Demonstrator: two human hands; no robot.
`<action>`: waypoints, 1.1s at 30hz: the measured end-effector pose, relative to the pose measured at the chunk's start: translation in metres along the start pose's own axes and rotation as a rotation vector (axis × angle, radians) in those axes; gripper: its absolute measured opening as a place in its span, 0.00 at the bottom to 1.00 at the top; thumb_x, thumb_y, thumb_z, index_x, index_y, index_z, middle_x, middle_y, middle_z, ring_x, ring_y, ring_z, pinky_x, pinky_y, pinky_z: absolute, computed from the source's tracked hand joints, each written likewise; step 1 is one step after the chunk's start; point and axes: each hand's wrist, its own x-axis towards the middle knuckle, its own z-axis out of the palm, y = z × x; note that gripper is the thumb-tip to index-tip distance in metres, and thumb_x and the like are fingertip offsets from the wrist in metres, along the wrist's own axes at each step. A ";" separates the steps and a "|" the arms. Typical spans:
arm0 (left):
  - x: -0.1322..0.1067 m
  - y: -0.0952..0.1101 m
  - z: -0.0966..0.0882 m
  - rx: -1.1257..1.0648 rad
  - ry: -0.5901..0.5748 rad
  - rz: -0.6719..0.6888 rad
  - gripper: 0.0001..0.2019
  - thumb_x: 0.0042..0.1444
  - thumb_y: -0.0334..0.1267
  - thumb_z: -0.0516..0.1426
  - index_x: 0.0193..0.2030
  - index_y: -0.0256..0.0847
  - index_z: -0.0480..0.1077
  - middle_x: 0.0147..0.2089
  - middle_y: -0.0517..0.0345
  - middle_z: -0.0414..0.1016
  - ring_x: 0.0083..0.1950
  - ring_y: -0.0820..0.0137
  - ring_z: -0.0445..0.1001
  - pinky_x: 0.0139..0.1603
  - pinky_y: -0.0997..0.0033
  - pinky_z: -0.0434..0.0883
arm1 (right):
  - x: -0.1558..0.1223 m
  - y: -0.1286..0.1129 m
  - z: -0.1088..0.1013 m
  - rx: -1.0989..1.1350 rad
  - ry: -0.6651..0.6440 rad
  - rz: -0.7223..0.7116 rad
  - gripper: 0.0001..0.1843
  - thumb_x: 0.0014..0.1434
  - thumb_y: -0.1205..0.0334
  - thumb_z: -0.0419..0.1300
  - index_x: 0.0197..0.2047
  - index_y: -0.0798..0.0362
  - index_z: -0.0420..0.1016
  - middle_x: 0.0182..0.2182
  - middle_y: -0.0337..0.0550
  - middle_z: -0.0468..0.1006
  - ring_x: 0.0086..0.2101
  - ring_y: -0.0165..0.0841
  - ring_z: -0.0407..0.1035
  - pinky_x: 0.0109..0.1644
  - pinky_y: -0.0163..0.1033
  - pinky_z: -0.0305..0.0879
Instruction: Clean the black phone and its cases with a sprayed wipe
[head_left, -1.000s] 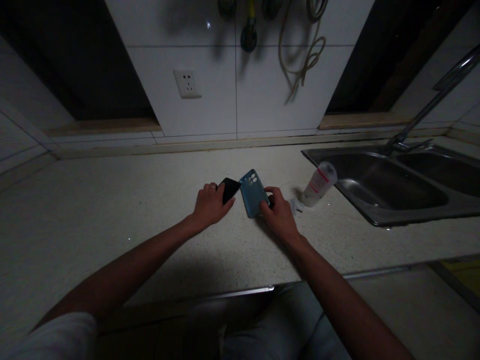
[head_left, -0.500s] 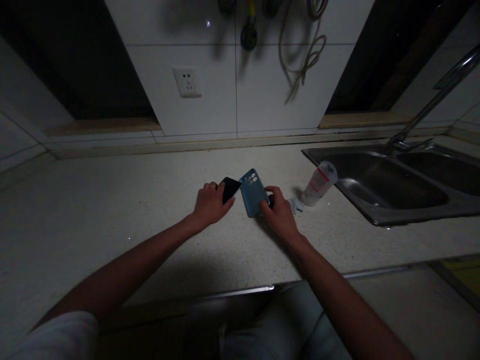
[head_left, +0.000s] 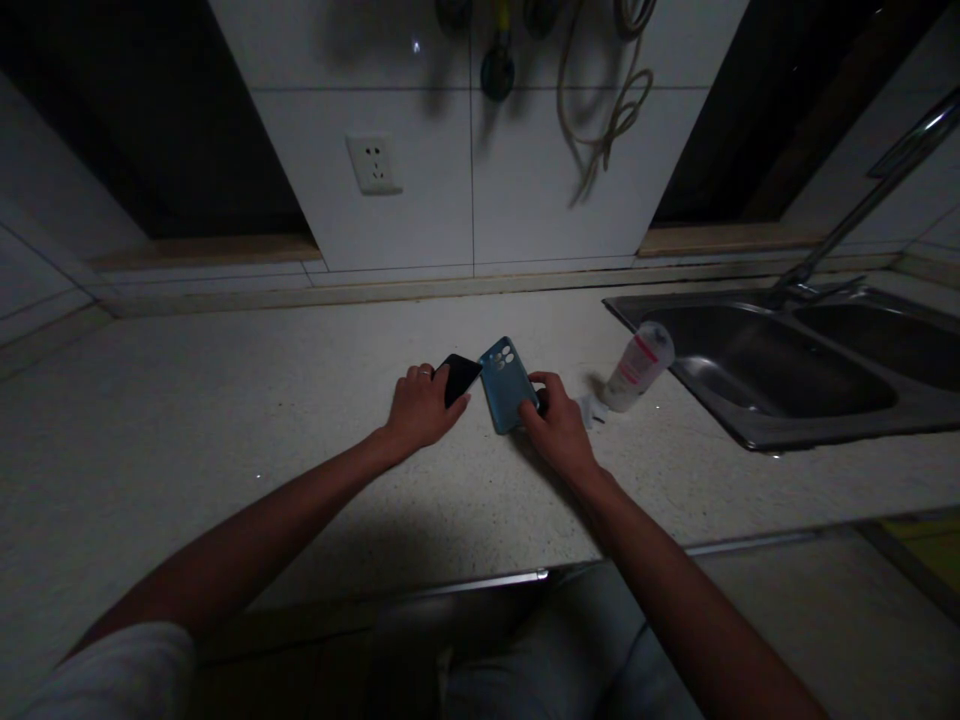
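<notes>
My left hand (head_left: 420, 410) rests on the pale countertop (head_left: 225, 420) with its fingers curled round a black phone (head_left: 459, 377), whose far end sticks out past the fingers. Just to its right lies a blue phone case (head_left: 504, 386), back up with camera holes at the far end. My right hand (head_left: 556, 427) grips the case's near right corner, thumb on its edge. The two hands are close together at the counter's middle.
A small white bottle with a pink label (head_left: 637, 367) lies tilted to the right, beside a small white scrap (head_left: 592, 410). Further right is a steel double sink (head_left: 757, 375) with a tap (head_left: 862, 215). A wall socket (head_left: 373, 163) and hanging cord (head_left: 611, 110) are behind.
</notes>
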 end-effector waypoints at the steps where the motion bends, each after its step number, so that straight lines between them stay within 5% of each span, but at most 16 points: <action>1: 0.000 0.000 0.000 -0.005 0.000 -0.001 0.33 0.66 0.56 0.49 0.67 0.32 0.64 0.57 0.36 0.71 0.56 0.50 0.67 0.53 0.55 0.64 | 0.000 0.000 0.000 -0.001 0.003 0.000 0.21 0.58 0.55 0.51 0.53 0.52 0.67 0.28 0.42 0.76 0.26 0.35 0.66 0.33 0.40 0.57; 33: -0.001 0.002 -0.006 -0.023 -0.028 -0.007 0.32 0.66 0.56 0.49 0.67 0.33 0.64 0.58 0.35 0.71 0.57 0.50 0.67 0.54 0.54 0.64 | 0.000 0.002 0.001 0.007 0.006 -0.012 0.21 0.59 0.54 0.51 0.54 0.51 0.66 0.29 0.42 0.78 0.26 0.35 0.66 0.32 0.39 0.58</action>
